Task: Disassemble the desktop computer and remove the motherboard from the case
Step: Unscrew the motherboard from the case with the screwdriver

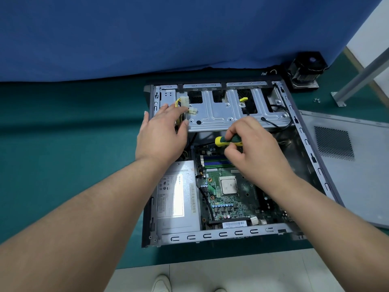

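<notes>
The open grey computer case (210,236) lies on its side on the green table mat. Inside sits the green motherboard (229,205) with a bare processor (228,186) and blue memory slots (216,162). My right hand (252,148) is closed around a green and yellow screwdriver (221,141), held over the board's far edge; its tip is hidden. My left hand (162,135) rests flat on the case's far left corner, fingers spread over the yellow power cables (181,106) and the drive cage (227,110).
The silver power supply (179,197) fills the case's left side. The removed side panel (347,161) lies to the right. A black cooler with fan (305,69) stands behind the case, small screws (316,100) nearby, a metal post foot (339,99), and a blue curtain (147,34).
</notes>
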Demonstrator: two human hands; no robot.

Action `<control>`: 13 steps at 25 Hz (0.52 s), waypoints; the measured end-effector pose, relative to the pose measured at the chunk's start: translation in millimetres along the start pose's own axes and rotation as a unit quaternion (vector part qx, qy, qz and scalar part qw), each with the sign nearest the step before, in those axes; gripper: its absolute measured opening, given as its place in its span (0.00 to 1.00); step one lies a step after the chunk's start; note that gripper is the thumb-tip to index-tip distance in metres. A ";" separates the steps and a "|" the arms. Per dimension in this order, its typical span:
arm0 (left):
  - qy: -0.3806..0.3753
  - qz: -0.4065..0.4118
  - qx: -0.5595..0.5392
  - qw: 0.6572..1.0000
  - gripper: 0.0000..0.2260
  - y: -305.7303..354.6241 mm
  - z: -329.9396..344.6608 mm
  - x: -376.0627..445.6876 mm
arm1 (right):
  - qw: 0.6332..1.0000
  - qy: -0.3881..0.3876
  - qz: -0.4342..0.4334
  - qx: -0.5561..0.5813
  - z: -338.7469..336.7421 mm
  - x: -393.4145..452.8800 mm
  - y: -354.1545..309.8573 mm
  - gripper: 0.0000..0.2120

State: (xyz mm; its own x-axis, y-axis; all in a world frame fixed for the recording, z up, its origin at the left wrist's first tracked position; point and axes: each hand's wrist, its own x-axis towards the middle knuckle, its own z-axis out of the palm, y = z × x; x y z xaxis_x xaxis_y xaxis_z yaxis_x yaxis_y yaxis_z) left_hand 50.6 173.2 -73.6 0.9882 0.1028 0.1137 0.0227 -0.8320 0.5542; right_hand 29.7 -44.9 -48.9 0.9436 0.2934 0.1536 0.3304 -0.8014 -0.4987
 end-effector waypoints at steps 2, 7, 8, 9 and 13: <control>0.001 0.002 -0.001 1.000 0.17 -1.1 0.4 -0.1 | 1.000 0.010 0.009 0.010 -7.2 -6.3 -0.1 0.07; -0.012 0.016 0.014 1.000 0.17 1.1 -1.6 -2.5 | 0.997 0.050 0.024 0.046 -38.5 -29.3 -3.8 0.08; -0.013 0.021 0.017 1.000 0.17 2.4 -4.1 -4.5 | 0.996 0.059 0.028 0.055 -47.3 -33.8 -5.6 0.09; -0.014 0.030 0.022 0.999 0.17 5.1 -8.1 -7.9 | 0.995 0.067 0.030 0.064 -58.8 -38.8 -7.9 0.09; -0.048 0.038 -0.021 0.998 0.18 24.4 -15.8 -37.3 | 0.990 0.095 0.041 0.097 -107.3 -58.5 -12.9 0.10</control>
State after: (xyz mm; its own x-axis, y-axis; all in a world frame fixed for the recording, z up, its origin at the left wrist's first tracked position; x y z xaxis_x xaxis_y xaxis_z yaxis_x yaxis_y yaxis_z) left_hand 11.9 157.6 -51.3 0.9969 -0.0140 0.0771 -0.0564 -0.8114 0.5818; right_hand -27.3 -107.7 40.1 0.9604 0.1138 0.2545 0.2595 -0.6980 -0.6674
